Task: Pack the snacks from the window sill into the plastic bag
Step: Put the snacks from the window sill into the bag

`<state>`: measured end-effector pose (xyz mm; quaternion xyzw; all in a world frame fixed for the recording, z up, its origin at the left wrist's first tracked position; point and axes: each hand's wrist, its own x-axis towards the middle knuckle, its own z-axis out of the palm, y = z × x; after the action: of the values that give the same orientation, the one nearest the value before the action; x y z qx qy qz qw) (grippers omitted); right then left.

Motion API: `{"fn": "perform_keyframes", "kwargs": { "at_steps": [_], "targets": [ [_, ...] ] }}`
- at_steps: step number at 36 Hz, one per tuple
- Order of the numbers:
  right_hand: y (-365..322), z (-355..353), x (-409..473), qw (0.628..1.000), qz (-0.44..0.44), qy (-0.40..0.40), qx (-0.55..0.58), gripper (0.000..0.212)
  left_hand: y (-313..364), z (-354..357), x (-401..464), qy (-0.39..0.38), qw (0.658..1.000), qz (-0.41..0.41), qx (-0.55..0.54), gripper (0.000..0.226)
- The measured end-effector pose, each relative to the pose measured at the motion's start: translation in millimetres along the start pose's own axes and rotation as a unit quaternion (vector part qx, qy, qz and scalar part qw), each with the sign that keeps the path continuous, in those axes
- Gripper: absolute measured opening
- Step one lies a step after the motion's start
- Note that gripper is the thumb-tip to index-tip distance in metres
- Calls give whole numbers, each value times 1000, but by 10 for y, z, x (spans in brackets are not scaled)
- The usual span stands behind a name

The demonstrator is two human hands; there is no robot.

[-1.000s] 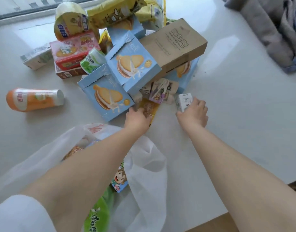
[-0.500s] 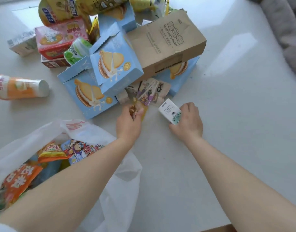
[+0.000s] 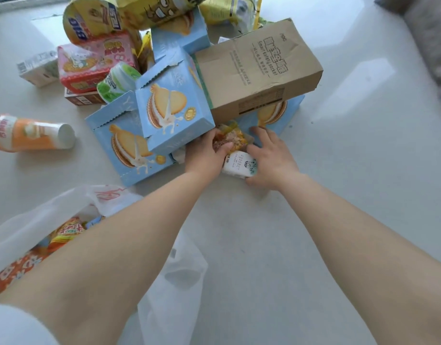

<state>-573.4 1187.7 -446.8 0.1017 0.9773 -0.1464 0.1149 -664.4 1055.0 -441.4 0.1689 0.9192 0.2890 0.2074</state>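
A heap of snacks lies on the white sill: blue biscuit boxes [image 3: 174,115], a brown cardboard box [image 3: 259,68], a pink pack [image 3: 94,63] and yellow bags [image 3: 94,21]. My left hand [image 3: 204,155] pinches a small yellow-orange snack packet [image 3: 230,139] at the heap's near edge. My right hand [image 3: 269,158] holds a small white packet [image 3: 239,164] against its palm while its fingers reach toward the yellow packet. The white plastic bag [image 3: 40,220] lies open at lower left with colourful packets inside, partly hidden by my left forearm.
An orange bottle [image 3: 30,133] lies on its side at the left. A small white carton [image 3: 37,68] sits at the far left of the heap. Grey fabric [image 3: 428,33] lies at the top right. Bare sill [image 3: 351,170] stretches to the right.
Both hands moved forward into the heap and closer together. The right hand, still holding the white packet, now reaches its fingers to the yellow packet in the left hand.
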Motion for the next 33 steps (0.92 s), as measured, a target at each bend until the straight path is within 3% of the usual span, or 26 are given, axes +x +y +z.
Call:
{"fn": "perform_keyframes", "kwargs": {
  "at_steps": [9, 13, 22, 26, 30, 33],
  "targets": [
    [135, 106, -251, 998, 50, -9, 42, 56, 44, -20, 45, -49, 998, -43, 11, 86],
    [141, 183, -392, 995, 83, 24, 52, 54, 208, 73, 75, -80, 995, -44, 37, 72],
    [134, 406, -741, 955, 289, 37, 61, 58, 311, 283, 327, -105, 976, -75, 174, 100],
    [122, 407, -725, 946, 314, 35, 69, 60, 318, 342, 378, -132, 965, -75, 214, 119],
    [127, 399, -725, 944, 319, 27, 79, 61, 254, 386, 304, -140, 964, -99, 201, 115],
    [92, 415, -758, 937, 333, 34, 102, 58, 173, 417, 123, -99, 975, -65, 189, 95]
  ]
}}
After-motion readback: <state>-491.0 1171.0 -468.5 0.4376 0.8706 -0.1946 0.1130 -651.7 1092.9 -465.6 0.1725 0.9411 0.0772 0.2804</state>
